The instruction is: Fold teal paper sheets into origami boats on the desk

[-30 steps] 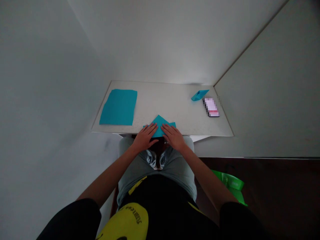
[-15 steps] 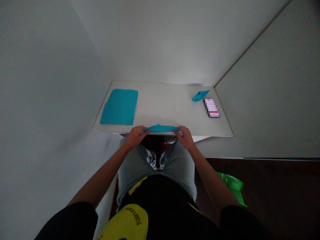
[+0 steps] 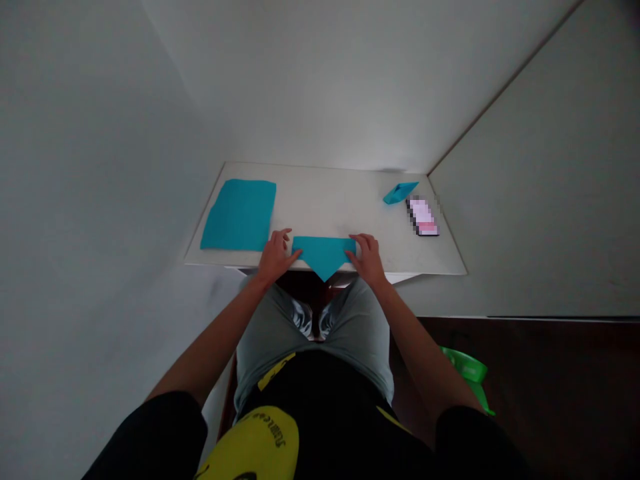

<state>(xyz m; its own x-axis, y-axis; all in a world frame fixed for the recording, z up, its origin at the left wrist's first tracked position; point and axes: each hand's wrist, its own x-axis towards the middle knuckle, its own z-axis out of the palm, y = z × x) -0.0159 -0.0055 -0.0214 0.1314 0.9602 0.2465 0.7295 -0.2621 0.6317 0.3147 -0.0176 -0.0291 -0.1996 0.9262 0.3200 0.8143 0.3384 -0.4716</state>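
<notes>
A folded sheet of blue paper (image 3: 324, 252) lies at the front edge of the white table, with a straight far edge and a triangular point hanging past the front. My left hand (image 3: 275, 257) grips its left end, thumb on top and fingers curled beside it. At the right end, my right hand (image 3: 368, 259) holds the paper with the thumb on its face and the fingertips by the far corner. The undersides of the paper's ends are hidden.
Flat blue paper (image 3: 239, 215) rests on the left of the white table (image 3: 325, 200). A folded blue paper boat (image 3: 401, 193) and a phone (image 3: 423, 216) with a blurred screen are at the right. Walls border the table; a green plastic object (image 3: 467, 367) stands on the floor.
The folded paper has turned from nearly edge-on to lying flatter, its point now facing me. Both hands have moved slightly forward with it, and their fingers have opened out somewhat.
</notes>
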